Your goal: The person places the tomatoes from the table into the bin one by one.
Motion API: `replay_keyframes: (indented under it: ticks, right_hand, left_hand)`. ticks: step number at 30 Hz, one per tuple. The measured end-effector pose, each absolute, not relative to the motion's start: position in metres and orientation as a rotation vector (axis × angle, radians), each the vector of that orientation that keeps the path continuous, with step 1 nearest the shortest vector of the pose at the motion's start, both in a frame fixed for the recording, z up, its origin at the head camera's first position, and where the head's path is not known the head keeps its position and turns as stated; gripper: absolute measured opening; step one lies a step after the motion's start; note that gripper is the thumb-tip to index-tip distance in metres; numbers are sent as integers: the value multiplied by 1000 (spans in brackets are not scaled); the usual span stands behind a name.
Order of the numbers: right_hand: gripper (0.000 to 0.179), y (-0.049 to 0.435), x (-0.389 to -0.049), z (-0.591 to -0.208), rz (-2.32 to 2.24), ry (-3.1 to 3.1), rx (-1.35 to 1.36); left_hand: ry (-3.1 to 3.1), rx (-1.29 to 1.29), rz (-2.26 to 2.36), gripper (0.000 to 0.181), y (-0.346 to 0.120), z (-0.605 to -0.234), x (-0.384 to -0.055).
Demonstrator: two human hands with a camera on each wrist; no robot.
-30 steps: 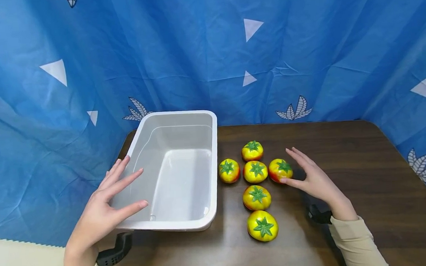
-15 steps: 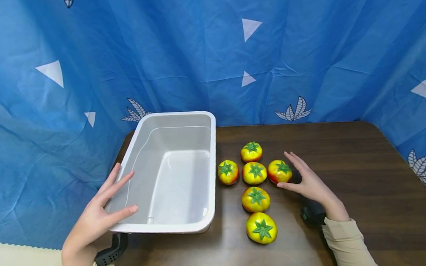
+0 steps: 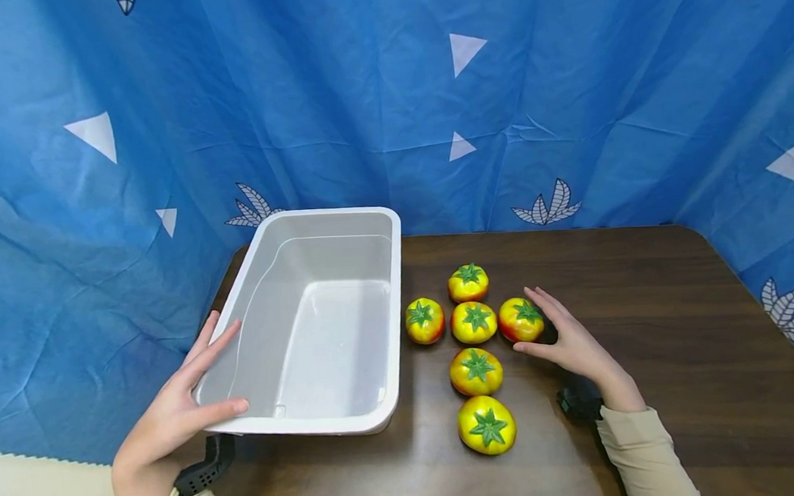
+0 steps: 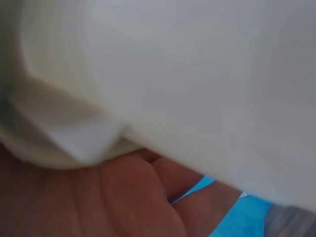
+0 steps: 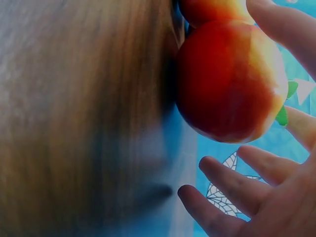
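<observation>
My left hand (image 3: 168, 417) lies at the near left corner of a white plastic tub (image 3: 400, 293), fingers and thumb extended over its rim. In the left wrist view, the palm (image 4: 123, 197) is beneath the tub's edge, close against its outer wall (image 4: 197, 89). My right hand (image 3: 576, 343) is spread around the right side of a yellow-red tomato (image 3: 521, 319) with a green star-shaped top. The right wrist view has that tomato (image 5: 229, 81) between thumb and fingers, which are straight; whether the thumb touches it cannot be told.
Several more tomatoes stand close by: one at the back (image 3: 468, 283), one in the middle (image 3: 473, 322), one near the tub (image 3: 425, 321), and two in front (image 3: 476, 372). Blue curtain (image 3: 389, 112) hangs behind the dark wooden table (image 3: 680, 299).
My left hand has lowered from above the tub onto its near left corner. My right hand has shifted slightly left, closer to the rightmost tomato. Tub and tomatoes stay in place.
</observation>
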State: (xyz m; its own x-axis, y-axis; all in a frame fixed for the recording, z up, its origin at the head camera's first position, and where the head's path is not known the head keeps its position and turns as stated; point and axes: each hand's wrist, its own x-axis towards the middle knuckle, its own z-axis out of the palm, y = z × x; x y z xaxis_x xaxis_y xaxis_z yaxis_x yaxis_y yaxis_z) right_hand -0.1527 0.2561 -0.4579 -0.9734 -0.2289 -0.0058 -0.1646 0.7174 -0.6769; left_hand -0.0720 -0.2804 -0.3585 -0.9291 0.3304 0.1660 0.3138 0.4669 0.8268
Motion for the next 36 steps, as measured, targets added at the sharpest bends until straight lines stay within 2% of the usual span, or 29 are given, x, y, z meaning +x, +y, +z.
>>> replay_keyframes:
  ticks: [15,36]
  right_hand:
    - [89,253,-156,-465,-1162,2821,-356]
    - [81,258,-153,-459,-1193,2817,-339]
  left_hand:
    - [2694,694,1515,92,-284,-361,-73]
    - [2632,698,1580,95,-283,-364,-77]
